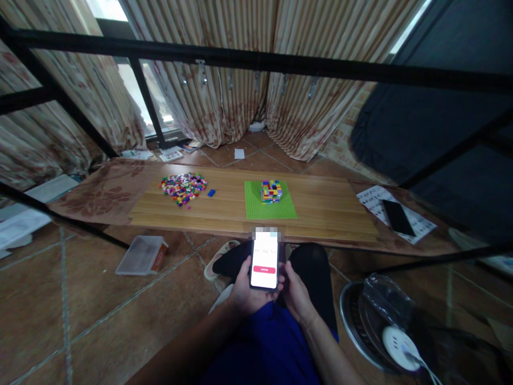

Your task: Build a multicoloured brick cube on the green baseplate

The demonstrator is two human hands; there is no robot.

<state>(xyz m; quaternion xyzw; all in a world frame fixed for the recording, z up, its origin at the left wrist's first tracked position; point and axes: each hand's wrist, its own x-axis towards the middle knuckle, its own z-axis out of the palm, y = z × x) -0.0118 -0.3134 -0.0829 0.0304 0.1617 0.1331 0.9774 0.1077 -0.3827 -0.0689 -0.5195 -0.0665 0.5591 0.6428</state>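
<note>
A smartphone [264, 262] lies in my left hand [243, 291], screen up, with a timer reading and a red button on its white display. My left thumb runs along its left edge, and fingertips show at its right edge. Close beside that edge is my right hand [297, 297], thumb stretched out, other fingers partly hidden. Beyond the phone, a block of colourful toy bricks [271, 191] stands on a green baseplate [253, 208]. Further left, a blue brick [211, 193] lies near a heap of mixed small bricks [182, 187].
A low wooden board [328, 208] spans the space ahead, with black metal bars [256, 58] above. On the right, a dark phone [398, 217] rests on a printed sheet [371, 199]. A clear plastic box [138, 254] and a white power strip [401, 347] are lower down.
</note>
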